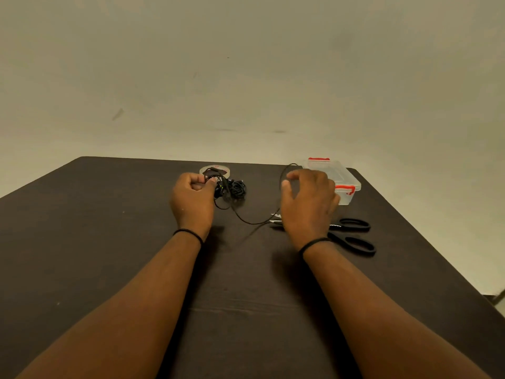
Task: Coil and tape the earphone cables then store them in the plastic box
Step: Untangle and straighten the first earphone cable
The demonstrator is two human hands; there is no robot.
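While left hand (192, 196) pinches cable bundle (232, 190), right hand (307, 199) loosely curled, grip on strand unclear, box (345, 177) behind, scissors (352, 235) beside.

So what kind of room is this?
Probably a plain indoor room with a work table: a dark wooden tabletop against a bare cream wall, holding black-handled scissors and a clear plastic box.
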